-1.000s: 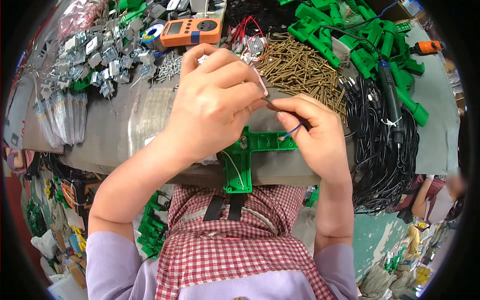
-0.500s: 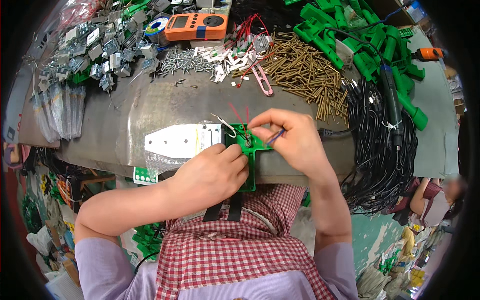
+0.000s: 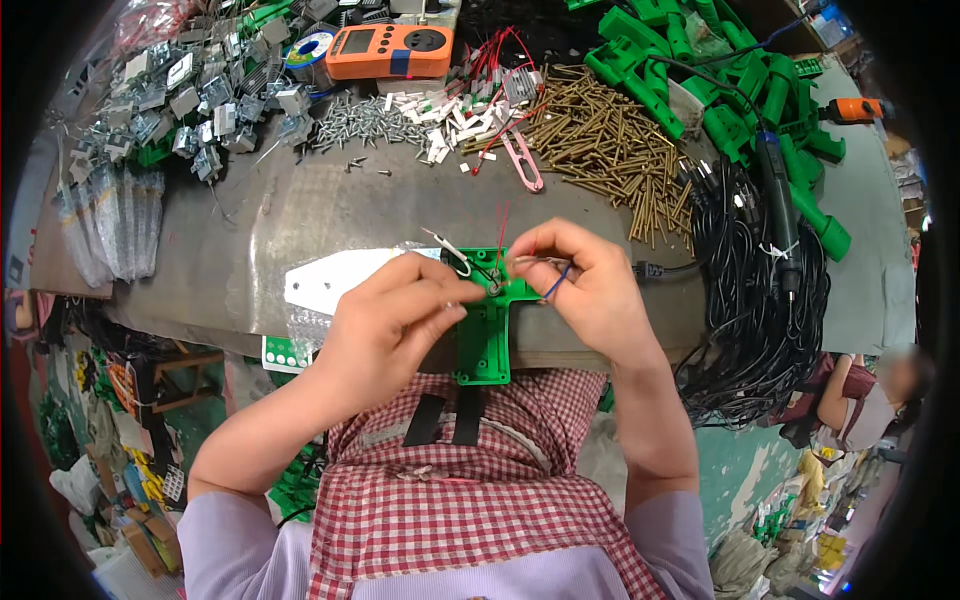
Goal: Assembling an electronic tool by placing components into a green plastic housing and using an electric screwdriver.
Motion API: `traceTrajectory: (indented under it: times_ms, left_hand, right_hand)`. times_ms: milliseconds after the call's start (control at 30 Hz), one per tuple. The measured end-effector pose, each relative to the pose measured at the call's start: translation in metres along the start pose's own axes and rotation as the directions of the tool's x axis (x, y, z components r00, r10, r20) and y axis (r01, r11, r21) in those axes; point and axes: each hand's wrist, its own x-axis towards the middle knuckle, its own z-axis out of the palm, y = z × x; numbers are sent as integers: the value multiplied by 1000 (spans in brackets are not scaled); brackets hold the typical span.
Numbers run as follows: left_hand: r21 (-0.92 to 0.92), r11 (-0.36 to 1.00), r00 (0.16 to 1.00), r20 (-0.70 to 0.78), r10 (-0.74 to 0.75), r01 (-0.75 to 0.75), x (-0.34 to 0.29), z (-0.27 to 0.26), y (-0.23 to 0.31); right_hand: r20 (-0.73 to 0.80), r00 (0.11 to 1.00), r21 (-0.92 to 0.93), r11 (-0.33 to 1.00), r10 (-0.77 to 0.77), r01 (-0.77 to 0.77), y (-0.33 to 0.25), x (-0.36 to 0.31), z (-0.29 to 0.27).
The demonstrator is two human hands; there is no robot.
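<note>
A green plastic housing (image 3: 484, 345) lies at the table's front edge, its inside facing up. Wires rise from its upper part: a thin red one (image 3: 501, 222) and a white-sleeved one (image 3: 452, 250). My right hand (image 3: 590, 285) pinches thin wires over the housing's right arm, and a blue wire (image 3: 556, 282) shows between its fingers. Above the housing's left side is my left hand (image 3: 395, 305), fingers stretched toward the wires, with its thumb apart from them. Partly behind that hand, a white tapered plate (image 3: 315, 283) rests on bubble wrap.
Brass-coloured rods (image 3: 610, 140), silver screws (image 3: 365, 122) and small white parts (image 3: 440, 115) lie in heaps beyond. An orange meter (image 3: 390, 52) stands at the back. To the right are black cables (image 3: 760, 330), a dark handheld tool (image 3: 778, 200) and green housings (image 3: 740, 90).
My left hand has lifted off the housing's lower part and opened, uncovering it. My right hand has shifted slightly right, still pinching the wires.
</note>
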Motion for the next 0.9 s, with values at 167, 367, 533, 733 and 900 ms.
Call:
traceTrajectory:
  times_ms: [167,367,533,733,900]
  left_hand:
    - [-124,988,991,-78,-105,95,5,3,-3]
    - [-362,900,948,-106,-300,244,11,8,-11]
    - [-487,828,938,-47,-343,279,15,12,-14]
    - [-574,769,932,-26,-362,282,18,15,-15]
    - [-582,756,925,-17,-379,299,18,14,-16]
  right_hand:
    - [-46,984,-45,984,171,-173,-1,3,11]
    - [-60,998,-130,991,6,-14,0,1,20]
    - [-35,976,-258,946,-214,199,3,0,22]
    - [1,976,-306,930,-216,206,4,3,22]
    - [21,977,-322,923,-213,208,4,3,20]
